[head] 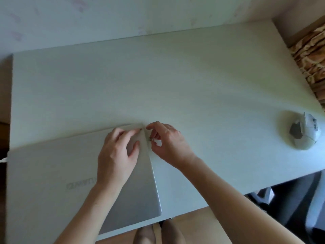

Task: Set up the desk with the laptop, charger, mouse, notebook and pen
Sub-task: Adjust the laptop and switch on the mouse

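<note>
Closed silver laptop (52, 173) sits flat on the white worktop (175, 76), at its near left part. Left hand (117, 152) lies on the lid near the laptop's far right corner, fingers loosely spread, fingertips touching the lid. Right hand (167, 143) is just beside that same corner, fingers curled and pinching something tiny at the laptop's edge (too small to tell what). Mouse (305, 132) sits well right of the laptop.

Pale wall (105, 18) behind white desk (175, 76); wood floor (202, 222) below.
</note>
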